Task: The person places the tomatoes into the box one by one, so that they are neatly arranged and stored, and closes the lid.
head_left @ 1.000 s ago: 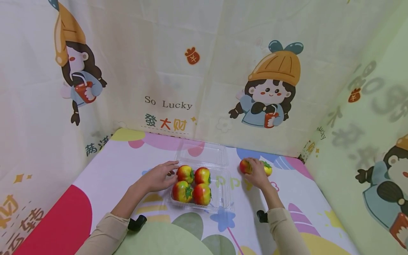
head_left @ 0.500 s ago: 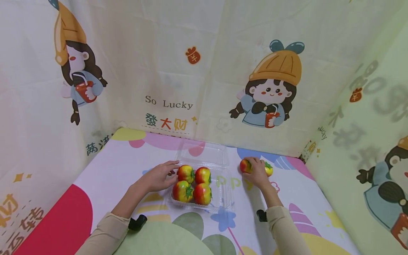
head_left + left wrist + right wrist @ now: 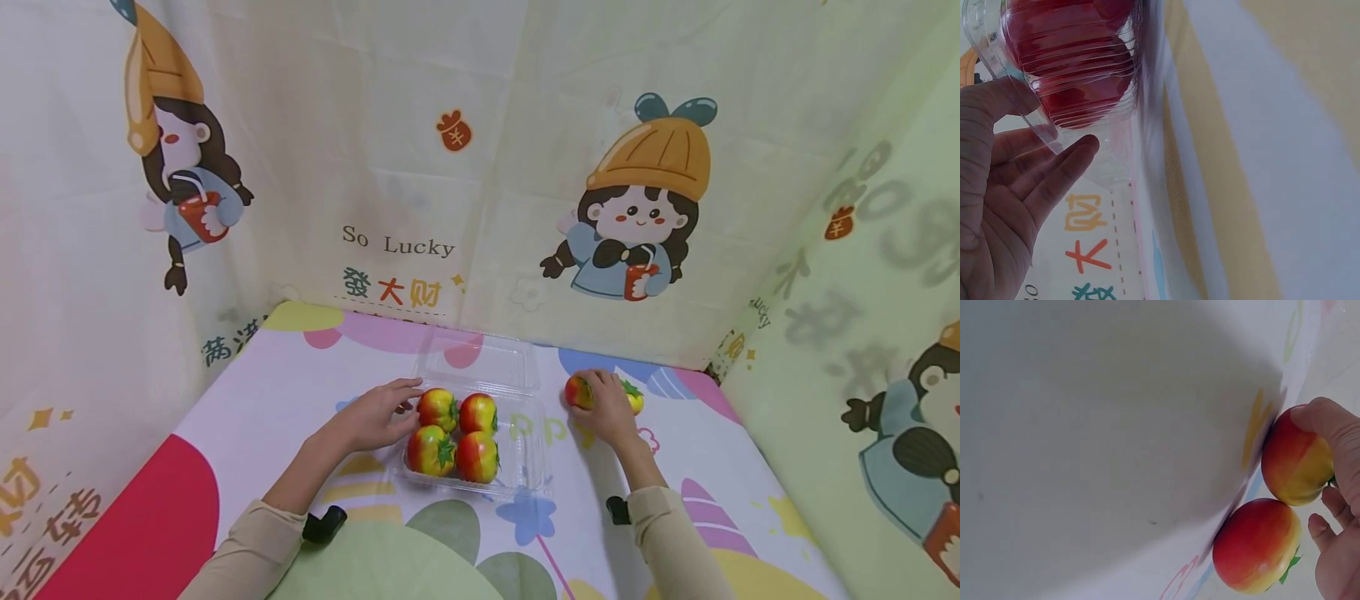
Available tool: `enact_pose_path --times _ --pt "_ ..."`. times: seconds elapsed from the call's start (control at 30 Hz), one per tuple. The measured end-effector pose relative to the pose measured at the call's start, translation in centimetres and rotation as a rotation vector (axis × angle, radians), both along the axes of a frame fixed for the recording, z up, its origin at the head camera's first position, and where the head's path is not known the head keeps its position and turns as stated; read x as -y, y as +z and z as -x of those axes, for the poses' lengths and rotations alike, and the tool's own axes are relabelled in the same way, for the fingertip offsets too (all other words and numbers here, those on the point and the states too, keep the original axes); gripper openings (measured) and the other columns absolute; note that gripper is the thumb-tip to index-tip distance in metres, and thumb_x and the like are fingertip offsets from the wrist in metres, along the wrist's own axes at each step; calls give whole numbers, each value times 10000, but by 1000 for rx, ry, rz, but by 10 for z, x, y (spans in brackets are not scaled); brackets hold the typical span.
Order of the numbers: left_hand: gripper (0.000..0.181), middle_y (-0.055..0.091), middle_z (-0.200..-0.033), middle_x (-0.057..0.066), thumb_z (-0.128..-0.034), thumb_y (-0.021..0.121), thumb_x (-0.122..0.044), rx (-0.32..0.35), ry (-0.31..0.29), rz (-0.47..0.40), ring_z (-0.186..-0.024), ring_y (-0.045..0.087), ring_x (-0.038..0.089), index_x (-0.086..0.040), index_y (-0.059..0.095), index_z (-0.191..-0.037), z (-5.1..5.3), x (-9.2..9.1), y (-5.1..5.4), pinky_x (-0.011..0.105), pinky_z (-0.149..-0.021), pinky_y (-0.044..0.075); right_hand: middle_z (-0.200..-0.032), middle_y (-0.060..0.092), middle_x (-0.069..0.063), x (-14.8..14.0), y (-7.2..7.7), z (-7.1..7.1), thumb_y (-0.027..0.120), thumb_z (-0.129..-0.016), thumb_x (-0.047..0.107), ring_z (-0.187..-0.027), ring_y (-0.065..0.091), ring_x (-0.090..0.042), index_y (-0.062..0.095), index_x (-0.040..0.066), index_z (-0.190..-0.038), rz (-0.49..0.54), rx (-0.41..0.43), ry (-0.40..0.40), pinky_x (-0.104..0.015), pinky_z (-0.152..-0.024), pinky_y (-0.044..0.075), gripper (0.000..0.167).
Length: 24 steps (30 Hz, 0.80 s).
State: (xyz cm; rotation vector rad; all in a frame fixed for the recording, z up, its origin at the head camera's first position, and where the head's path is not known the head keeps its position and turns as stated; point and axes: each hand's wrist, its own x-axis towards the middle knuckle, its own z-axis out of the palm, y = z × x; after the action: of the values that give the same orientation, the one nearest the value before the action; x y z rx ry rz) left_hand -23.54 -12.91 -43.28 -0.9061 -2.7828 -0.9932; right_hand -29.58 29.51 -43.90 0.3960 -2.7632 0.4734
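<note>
A clear plastic clamshell box (image 3: 527, 454) sits on the table, with several red-and-yellow fruits (image 3: 477, 457) with green leafy tops filling its left part. My left hand (image 3: 378, 415) holds the box's left rim; in the left wrist view the thumb (image 3: 1019, 97) lies on one side of the rim, the fingers on the other. Off to the right, my right hand (image 3: 607, 412) grips a loose fruit (image 3: 1291, 456) of the same kind, thumb across its side. A second loose fruit (image 3: 1257, 544) touches it, partly hidden by the hand in the head view.
Behind the box, its clear lid (image 3: 480, 362) lies folded back on the patterned tablecloth (image 3: 360, 533). Printed cloth walls (image 3: 495, 208) rise at the back and both sides. Bare tablecloth shows between the box and the loose fruits.
Almost nothing differs. Both hands, the box and the fruits keep their places; the view has shifted very slightly.
</note>
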Motion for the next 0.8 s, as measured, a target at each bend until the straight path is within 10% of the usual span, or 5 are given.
enact_pose_path --times 0.8 --pt "426 523 -1496 213 -972 637 -165 -10 -6 6 -1053 712 250 25 635 -1353 1 1 -1 420 -937 588 -1211 600 -244 3 -4 -12 865 -760 123 -1063 502 -397 629 10 -1246 110 -143 5 -545 -927 492 551"
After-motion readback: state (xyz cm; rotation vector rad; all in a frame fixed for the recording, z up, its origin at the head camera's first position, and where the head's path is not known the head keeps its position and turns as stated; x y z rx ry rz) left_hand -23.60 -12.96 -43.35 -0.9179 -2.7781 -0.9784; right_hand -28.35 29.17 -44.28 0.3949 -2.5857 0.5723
